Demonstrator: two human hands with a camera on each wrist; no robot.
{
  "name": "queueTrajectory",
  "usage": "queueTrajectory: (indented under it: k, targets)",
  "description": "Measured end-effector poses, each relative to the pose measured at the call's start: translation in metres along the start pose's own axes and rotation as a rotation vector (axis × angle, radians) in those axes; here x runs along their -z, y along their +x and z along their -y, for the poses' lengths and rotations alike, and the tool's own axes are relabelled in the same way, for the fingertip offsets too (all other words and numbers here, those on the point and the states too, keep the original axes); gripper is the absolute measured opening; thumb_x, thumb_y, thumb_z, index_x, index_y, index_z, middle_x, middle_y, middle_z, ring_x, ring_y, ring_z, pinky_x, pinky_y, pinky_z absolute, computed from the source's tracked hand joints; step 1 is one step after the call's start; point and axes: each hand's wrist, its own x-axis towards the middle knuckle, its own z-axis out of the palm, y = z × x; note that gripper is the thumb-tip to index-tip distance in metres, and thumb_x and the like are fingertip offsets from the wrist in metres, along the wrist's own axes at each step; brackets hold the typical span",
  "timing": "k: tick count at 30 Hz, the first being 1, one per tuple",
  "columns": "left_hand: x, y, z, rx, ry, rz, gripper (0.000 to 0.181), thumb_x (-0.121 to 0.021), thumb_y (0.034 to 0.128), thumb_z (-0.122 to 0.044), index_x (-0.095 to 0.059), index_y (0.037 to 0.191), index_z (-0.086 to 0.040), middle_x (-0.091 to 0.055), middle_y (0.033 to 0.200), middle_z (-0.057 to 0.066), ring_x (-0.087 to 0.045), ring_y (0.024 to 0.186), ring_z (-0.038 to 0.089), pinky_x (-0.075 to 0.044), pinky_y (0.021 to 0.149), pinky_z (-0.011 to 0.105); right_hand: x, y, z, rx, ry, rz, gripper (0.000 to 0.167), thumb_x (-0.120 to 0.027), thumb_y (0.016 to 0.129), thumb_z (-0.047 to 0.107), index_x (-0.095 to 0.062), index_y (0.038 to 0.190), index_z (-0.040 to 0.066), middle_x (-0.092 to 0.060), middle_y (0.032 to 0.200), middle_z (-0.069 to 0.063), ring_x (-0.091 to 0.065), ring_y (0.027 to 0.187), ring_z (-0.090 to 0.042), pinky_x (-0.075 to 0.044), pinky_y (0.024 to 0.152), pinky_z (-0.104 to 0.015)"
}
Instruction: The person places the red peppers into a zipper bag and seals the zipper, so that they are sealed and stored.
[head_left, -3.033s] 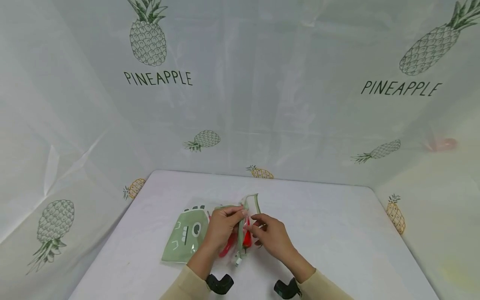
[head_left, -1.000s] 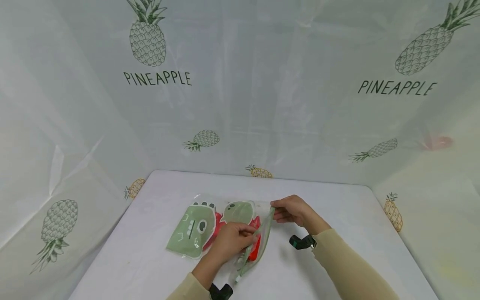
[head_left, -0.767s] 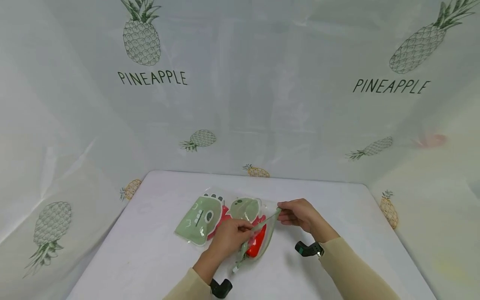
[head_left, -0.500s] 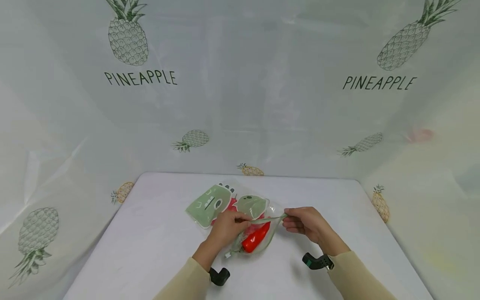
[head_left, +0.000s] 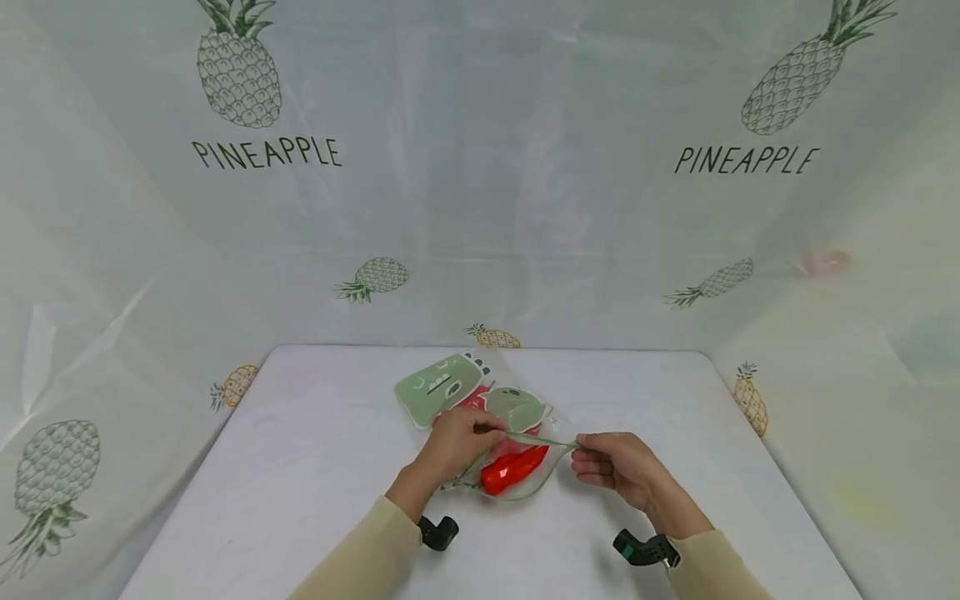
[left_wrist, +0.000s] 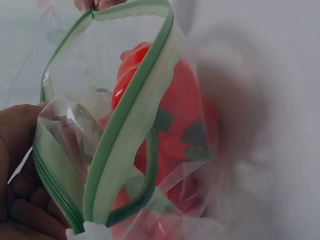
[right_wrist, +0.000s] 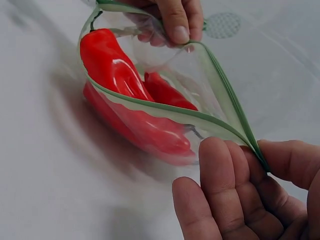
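Note:
A clear zip bag (head_left: 536,487) with green zip edges and green cartoon prints lies on the table, its mouth spread toward me. Several red chili peppers (right_wrist: 115,67) are inside; one glossy pepper (head_left: 513,469) lies just within the mouth. My left hand (head_left: 459,442) pinches the far zip edge near its left part. With thumb and forefinger my right hand (head_left: 622,471) pinches the right corner of the zip, its other fingers loosely bent. In the left wrist view a white slider (left_wrist: 90,231) sits at the zip's end.
The white table (head_left: 300,500) stretches around the bag on all sides. Behind and beside it hangs a pale curtain (head_left: 480,183) printed with pineapples. Black wrist cameras (head_left: 438,533) are strapped to both wrists.
My right hand has gone from beside the left hand to the right corner, pulling the bag mouth wide. The bag has turned so its mouth faces me, and the pepper inside shows more.

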Motion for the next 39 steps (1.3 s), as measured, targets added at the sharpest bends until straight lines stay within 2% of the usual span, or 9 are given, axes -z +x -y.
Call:
queueTrajectory:
  k: [7, 11, 15, 20, 22, 29, 31, 35, 39]
  targets:
    - [0.002, -0.009, 0.008, -0.012, -0.044, 0.037, 0.014, -0.077, 0.0975, -0.024, -0.082, 0.11, -0.026, -0.072, 0.104, -0.011, -0.063, 0.096, 0.015, -0.06, 0.078, 0.023, 0.0, 0.001, -0.006, -0.004, 0.002, -0.004, 0.024, -0.065, 0.104, 0.018, -0.075, 0.112, -0.002, -0.08, 0.088, -0.004, -0.078, 0.083, -0.016, -0.065, 0.084, -0.034]
    - [0.005, -0.018, 0.016, -0.027, -0.043, 0.0, 0.016, -0.077, 0.098, -0.029, -0.082, 0.112, -0.024, -0.074, 0.107, -0.01, -0.065, 0.099, 0.013, -0.06, 0.083, 0.022, 0.002, 0.002, -0.011, -0.02, 0.017, -0.009, 0.022, -0.065, 0.104, 0.017, -0.075, 0.11, -0.001, -0.08, 0.087, -0.004, -0.078, 0.082, -0.015, -0.066, 0.083, -0.035]
    - [0.012, -0.033, 0.024, 0.007, -0.062, -0.049, 0.02, -0.074, 0.0998, -0.031, -0.081, 0.113, -0.017, -0.076, 0.105, -0.005, -0.067, 0.093, 0.012, -0.06, 0.079, 0.021, 0.003, 0.002, -0.014, -0.037, 0.035, -0.008, 0.02, -0.066, 0.104, 0.018, -0.076, 0.108, 0.002, -0.08, 0.087, -0.004, -0.078, 0.081, -0.015, -0.066, 0.083, -0.035]
    - [0.02, -0.06, 0.034, 0.106, -0.153, -0.09, 0.025, -0.071, 0.1013, -0.027, -0.078, 0.11, -0.005, -0.075, 0.093, 0.008, -0.066, 0.079, 0.013, -0.057, 0.068, 0.022, 0.002, 0.001, -0.017, -0.035, 0.04, 0.002, 0.02, -0.065, 0.104, 0.018, -0.076, 0.109, 0.002, -0.08, 0.088, -0.004, -0.078, 0.083, -0.015, -0.066, 0.084, -0.035]
    - [0.02, -0.073, 0.038, 0.147, -0.197, -0.097, 0.025, -0.071, 0.1011, -0.026, -0.078, 0.108, -0.003, -0.074, 0.087, 0.008, -0.065, 0.076, 0.012, -0.056, 0.066, 0.023, 0.003, 0.0, -0.018, -0.035, 0.04, 0.005, 0.02, -0.065, 0.104, 0.018, -0.076, 0.11, 0.002, -0.08, 0.089, -0.004, -0.078, 0.083, -0.015, -0.065, 0.084, -0.035]
    - [0.007, -0.113, 0.055, 0.344, -0.523, -0.056, 0.035, -0.063, 0.1069, -0.025, -0.073, 0.107, 0.007, -0.069, 0.088, 0.005, -0.067, 0.075, 0.013, -0.063, 0.069, 0.027, 0.003, 0.001, -0.019, -0.031, 0.049, 0.026, 0.02, -0.064, 0.105, 0.018, -0.076, 0.11, 0.003, -0.08, 0.09, -0.004, -0.078, 0.084, -0.014, -0.065, 0.085, -0.035]
    - [0.001, -0.121, 0.059, 0.398, -0.607, -0.044, 0.039, -0.058, 0.1095, -0.028, -0.071, 0.109, 0.009, -0.068, 0.089, 0.006, -0.068, 0.075, 0.013, -0.064, 0.07, 0.029, 0.003, 0.001, -0.019, -0.031, 0.052, 0.033, 0.02, -0.064, 0.105, 0.018, -0.076, 0.109, 0.003, -0.08, 0.09, -0.005, -0.078, 0.084, -0.014, -0.065, 0.085, -0.035]
    - [-0.009, -0.13, 0.06, 0.498, -0.713, -0.022, 0.038, -0.053, 0.1112, -0.03, -0.064, 0.113, 0.007, -0.069, 0.09, 0.007, -0.072, 0.073, 0.014, -0.065, 0.07, 0.031, 0.001, 0.002, -0.019, -0.034, 0.051, 0.04, 0.019, -0.064, 0.105, 0.018, -0.076, 0.108, 0.004, -0.08, 0.09, -0.005, -0.078, 0.084, -0.014, -0.065, 0.085, -0.035]
    - [-0.019, -0.138, 0.06, 0.574, -0.797, 0.038, 0.038, -0.052, 0.1116, -0.031, -0.057, 0.119, 0.005, -0.072, 0.095, 0.011, -0.076, 0.077, 0.017, -0.066, 0.073, 0.032, -0.001, 0.003, -0.018, -0.037, 0.047, 0.038, 0.019, -0.064, 0.105, 0.018, -0.076, 0.108, 0.004, -0.08, 0.09, -0.004, -0.078, 0.084, -0.014, -0.065, 0.085, -0.035]
